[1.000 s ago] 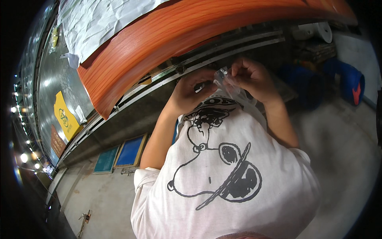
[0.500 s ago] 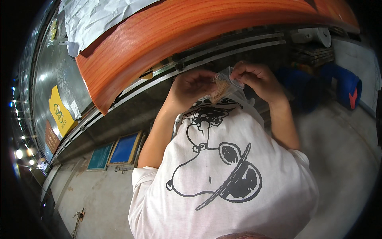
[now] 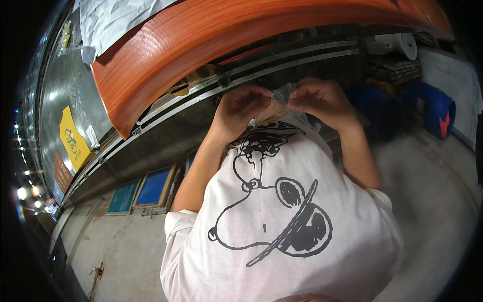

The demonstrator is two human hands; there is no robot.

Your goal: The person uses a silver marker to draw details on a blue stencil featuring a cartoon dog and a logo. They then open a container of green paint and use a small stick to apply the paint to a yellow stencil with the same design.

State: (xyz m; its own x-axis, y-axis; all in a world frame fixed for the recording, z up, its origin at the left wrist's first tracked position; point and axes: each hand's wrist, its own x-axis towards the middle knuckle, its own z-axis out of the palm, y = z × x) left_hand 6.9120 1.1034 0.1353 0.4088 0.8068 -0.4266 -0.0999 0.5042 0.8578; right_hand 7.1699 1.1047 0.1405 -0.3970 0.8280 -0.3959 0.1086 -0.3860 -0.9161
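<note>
Clear plastic bag (image 3: 288, 98) pinched between both hands, just above the collar of the white cartoon-print T-shirt (image 3: 282, 221). Left hand (image 3: 241, 108) and right hand (image 3: 324, 100) both closed on the bag's top edge, close together. Beyond the bag: orange-topped table (image 3: 211, 45) with metal rails. Left of the table: blue framed screens (image 3: 151, 189) on the concrete floor (image 3: 121, 246). Right: blue drum (image 3: 435, 108).

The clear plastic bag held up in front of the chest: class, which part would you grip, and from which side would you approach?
Grip the clear plastic bag at its top edge, one corner per hand, coming in from either side as the left hand and right hand do. It is thin and limp, hanging down against the white shirt, so the top edge is probably the only part that supports it.
</note>
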